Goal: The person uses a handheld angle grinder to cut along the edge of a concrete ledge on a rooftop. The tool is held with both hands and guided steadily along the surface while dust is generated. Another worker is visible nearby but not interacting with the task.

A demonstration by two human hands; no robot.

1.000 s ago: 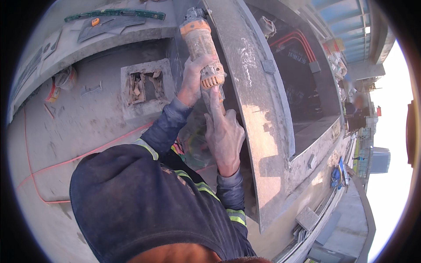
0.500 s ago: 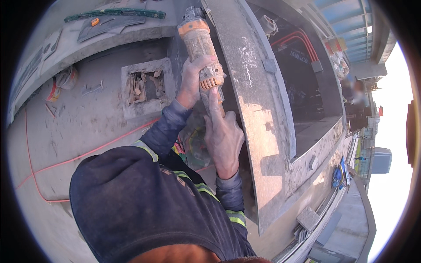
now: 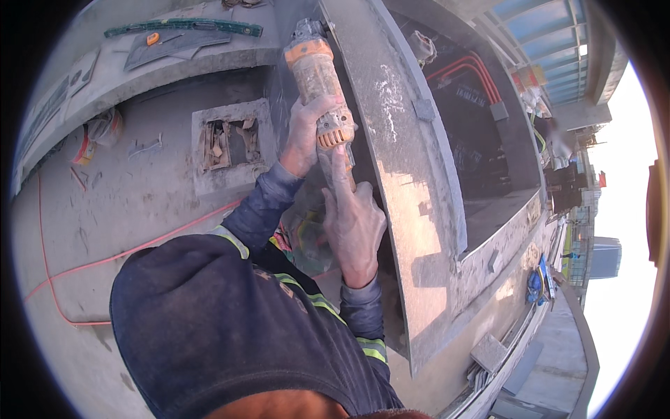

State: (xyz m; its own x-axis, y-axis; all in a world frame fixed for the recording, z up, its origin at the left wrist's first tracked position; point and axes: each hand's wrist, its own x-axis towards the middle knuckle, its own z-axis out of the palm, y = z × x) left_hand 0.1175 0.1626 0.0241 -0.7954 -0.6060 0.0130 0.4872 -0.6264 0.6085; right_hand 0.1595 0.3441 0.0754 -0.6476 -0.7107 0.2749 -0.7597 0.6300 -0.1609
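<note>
A dusty orange-and-grey angle grinder [image 3: 317,73] is held lengthwise, its head at the far end beside the edge of a long grey stone slab [image 3: 391,150]. My left hand [image 3: 304,134] wraps around the grinder's body from the left. Behind it, my right hand [image 3: 355,227] grips the rear handle, the index finger stretched along it. Whether the grinder's disc touches the slab cannot be made out. Grey dust coats both hands.
Left and below, a square floor opening [image 3: 230,144] holds debris. A red cord [image 3: 139,248] crosses the floor near a bucket [image 3: 106,127]. On the far-left ledge lie a green level [image 3: 185,26] and an orange tape measure [image 3: 153,39]. Red pipes [image 3: 481,73] rise beyond the slab.
The view has shifted slightly. Both hands keep the same hold on the grinder, and its head stays by the slab's edge.
</note>
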